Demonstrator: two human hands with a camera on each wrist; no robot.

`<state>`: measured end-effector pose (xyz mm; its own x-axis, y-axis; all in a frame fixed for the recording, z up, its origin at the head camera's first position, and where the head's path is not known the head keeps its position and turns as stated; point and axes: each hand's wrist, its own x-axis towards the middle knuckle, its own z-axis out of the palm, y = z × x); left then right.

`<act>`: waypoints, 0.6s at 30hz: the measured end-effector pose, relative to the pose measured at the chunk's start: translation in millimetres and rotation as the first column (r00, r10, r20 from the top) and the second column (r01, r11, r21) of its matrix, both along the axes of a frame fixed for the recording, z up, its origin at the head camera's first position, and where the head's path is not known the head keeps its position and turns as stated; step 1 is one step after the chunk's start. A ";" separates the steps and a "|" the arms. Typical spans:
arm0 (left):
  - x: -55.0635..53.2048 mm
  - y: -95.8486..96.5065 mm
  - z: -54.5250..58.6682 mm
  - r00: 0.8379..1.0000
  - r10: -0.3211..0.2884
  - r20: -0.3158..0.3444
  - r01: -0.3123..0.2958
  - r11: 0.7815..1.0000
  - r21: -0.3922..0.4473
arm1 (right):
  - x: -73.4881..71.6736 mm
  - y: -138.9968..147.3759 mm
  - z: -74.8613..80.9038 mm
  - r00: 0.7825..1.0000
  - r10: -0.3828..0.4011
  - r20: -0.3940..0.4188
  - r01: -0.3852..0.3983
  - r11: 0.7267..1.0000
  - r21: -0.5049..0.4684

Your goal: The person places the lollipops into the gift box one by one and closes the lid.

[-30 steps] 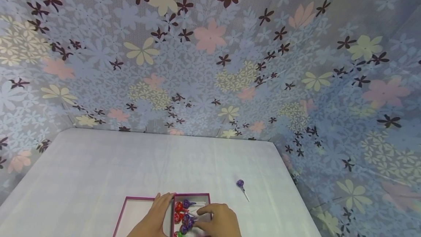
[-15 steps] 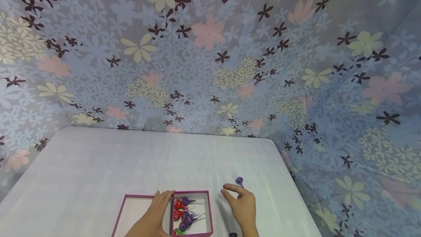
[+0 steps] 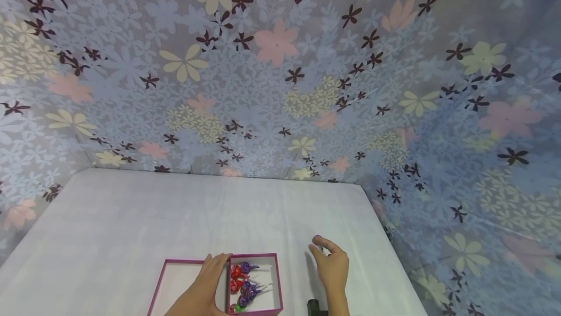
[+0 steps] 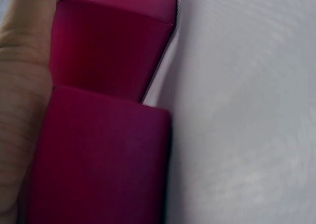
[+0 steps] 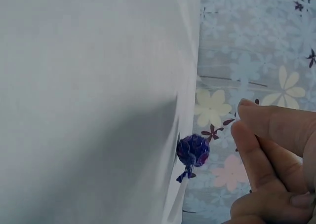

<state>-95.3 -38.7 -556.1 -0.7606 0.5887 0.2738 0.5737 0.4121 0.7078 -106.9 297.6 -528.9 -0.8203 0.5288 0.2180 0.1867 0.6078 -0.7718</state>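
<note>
In the head view my left hand (image 3: 202, 284) grips the left side of a small pink-edged box (image 3: 279, 287), fingers along its far corner. Several lollipops lie inside: red-wrapped lollipops (image 3: 235, 285), purple-wrapped lollipops (image 3: 247, 290) and a bit of green wrapper at the near end. The left wrist view shows the deep pink box walls (image 4: 98, 155) close beside this hand. My right hand (image 3: 333, 267) is at a single purple lollipop on the table, thumb and forefinger near together. In the right wrist view that lollipop (image 5: 193, 150) lies apart from the fingertips.
A shallow pink-edged tray (image 3: 175, 272) with a pale inside lies left of the box, partly under my left forearm. White cloth covers the table (image 3: 175, 213). Floral fabric (image 3: 263, 87) hangs behind and to the right. A dark camera part (image 3: 313, 306) sits at my right wrist.
My right hand has left the box and moved right and away across the table to the lone purple lollipop. My left hand stays at the box. The lollipops inside keep their places.
</note>
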 end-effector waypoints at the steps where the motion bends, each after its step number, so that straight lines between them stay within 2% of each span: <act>1: -0.6 -0.4 -0.8 1.000 0.004 -0.028 -0.004 1.000 0.006 | -1.5 0.8 0.2 1.000 0.001 -0.005 -0.001 1.000 -0.002; 6: -5.0 -0.5 -8.2 0.979 0.014 -0.204 -0.010 1.000 0.023 | -7.7 8.3 0.8 1.000 -0.025 -0.005 0.025 1.000 -0.013; 8: -6.0 -0.3 -10.0 0.969 0.016 -0.248 -0.010 1.000 0.026 | -10.4 12.2 0.9 1.000 -0.029 0.012 0.029 0.999 -0.023; 11: -6.4 -0.8 -10.9 0.961 0.013 -0.275 -0.007 1.000 0.024 | -14.2 18.4 1.7 0.998 -0.028 0.053 0.030 0.999 -0.026; 18: -8.2 -1.6 -9.8 0.949 0.020 -0.316 -0.017 1.000 0.013 | -21.0 27.7 3.8 0.985 -0.029 0.171 0.019 0.998 0.060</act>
